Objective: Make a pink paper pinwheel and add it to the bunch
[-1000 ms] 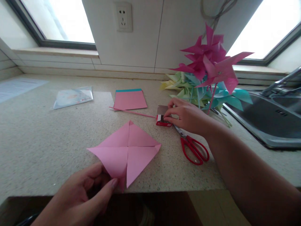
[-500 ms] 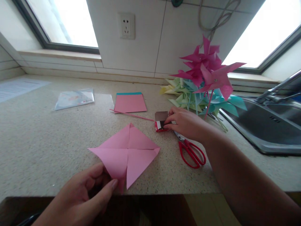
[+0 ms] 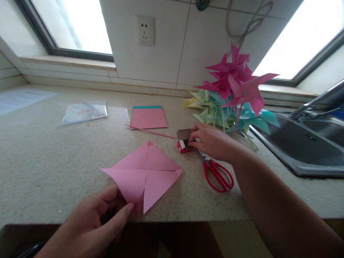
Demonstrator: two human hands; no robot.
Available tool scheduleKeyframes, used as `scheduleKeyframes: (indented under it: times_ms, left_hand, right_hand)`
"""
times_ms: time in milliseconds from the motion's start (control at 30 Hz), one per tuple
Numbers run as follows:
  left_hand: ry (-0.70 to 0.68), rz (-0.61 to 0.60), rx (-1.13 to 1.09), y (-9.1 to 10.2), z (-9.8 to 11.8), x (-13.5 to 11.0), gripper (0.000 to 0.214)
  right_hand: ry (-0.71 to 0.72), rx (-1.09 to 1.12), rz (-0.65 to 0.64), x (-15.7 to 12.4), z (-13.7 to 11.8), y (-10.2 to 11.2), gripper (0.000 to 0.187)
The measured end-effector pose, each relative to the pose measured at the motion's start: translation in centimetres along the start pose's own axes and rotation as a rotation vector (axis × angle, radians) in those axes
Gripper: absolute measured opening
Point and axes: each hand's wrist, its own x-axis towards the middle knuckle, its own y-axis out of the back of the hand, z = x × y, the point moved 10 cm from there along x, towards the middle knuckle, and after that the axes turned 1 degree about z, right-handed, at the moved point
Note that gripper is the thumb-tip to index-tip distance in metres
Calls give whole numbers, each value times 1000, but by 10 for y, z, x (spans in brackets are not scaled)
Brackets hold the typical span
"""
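A square of pink paper [image 3: 158, 186], slit from its corners toward a small hole in the middle, lies at the counter's front edge. My left hand [image 3: 99, 215] pinches its lower left corner between thumb and fingers. Over a small open box [image 3: 182, 146] with red and white sides, my right hand [image 3: 206, 141] has its fingertips bunched inside; whatever they grip is hidden. Red-handled scissors [image 3: 219, 175] lie below that hand, blades partly under it. A thin pink stick [image 3: 153, 132] slants between the box and a stack of pink sheets [image 3: 149, 117].
Finished paper pinwheels, pink [image 3: 245, 91] and pale green and blue [image 3: 262, 118], stand and lie at the back right, beside a metal sink [image 3: 301, 143]. A clear plastic packet [image 3: 84, 113] and a printed sheet [image 3: 24, 100] lie at the left.
My right fingers stay at the box, which has barely shifted. My left hand keeps its pinch on the paper with almost no movement.
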Motion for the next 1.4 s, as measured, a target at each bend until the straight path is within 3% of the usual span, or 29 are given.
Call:
scheduleKeyframes:
  times_ms: [267,767,1133,1400]
  left_hand:
    - [13,-31,-11,-1,-4,0,41]
    - [-8,58,67,5,5,-2,32]
    - [15,-2,25,-1,2,0,33]
    - [-8,55,40,1,10,-4,28]
  right_hand:
    - [-23,-17,-36,-3,2,3,12]
    - [17,-42,-33,-8,2,3,14]
    - [5,-15,-39,-5,0,1,16]
    - [3,8,-44,-4,0,0,16]
